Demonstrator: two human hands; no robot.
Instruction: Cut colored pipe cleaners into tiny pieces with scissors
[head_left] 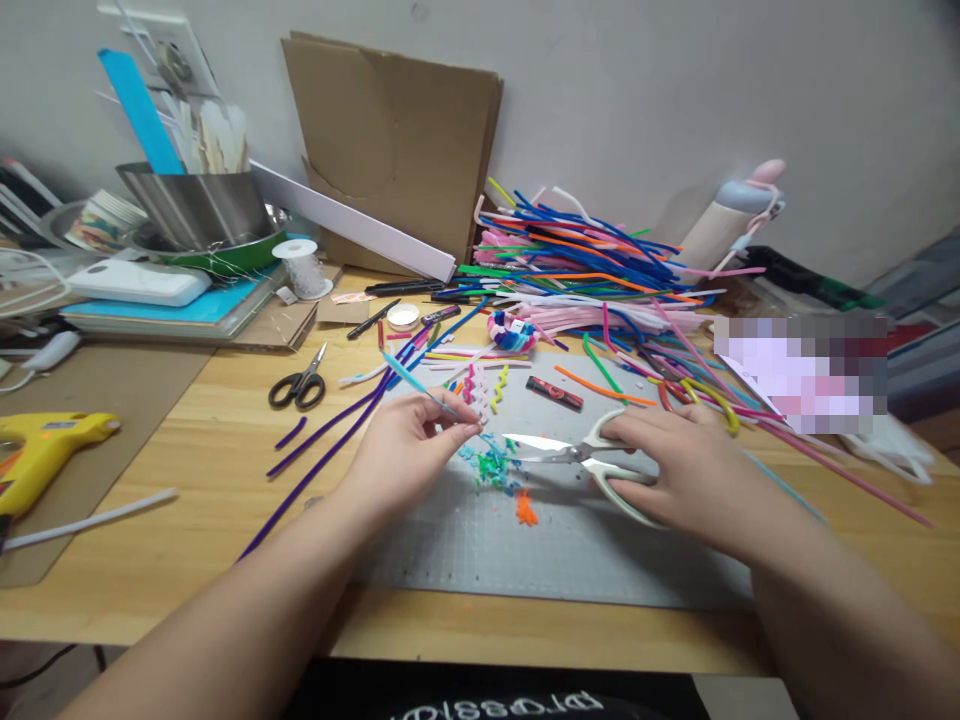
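Between the fingertips of my left hand (420,435) is pinched a light blue pipe cleaner (409,376), its free end slanting up to the left. My right hand (682,460) has its fingers through the handles of white-handled scissors (576,454). The blades are parted and point left, just short of my left fingertips. Below them, green and blue clippings (491,468) and a small heap of orange clippings (526,508) lie on the grey cutting mat (450,560). Pink and white twisted pieces (474,392) and a yellow zigzag piece (499,388) lie behind my left hand.
A large pile of coloured pipe cleaners (585,260) lies at the back, by a cardboard sheet (397,150) and a bottle (720,220). Black scissors (298,382), purple pipe cleaners (330,430) and a yellow glue gun (52,445) are on the left. A black-and-red marker (555,392) rests on the mat.
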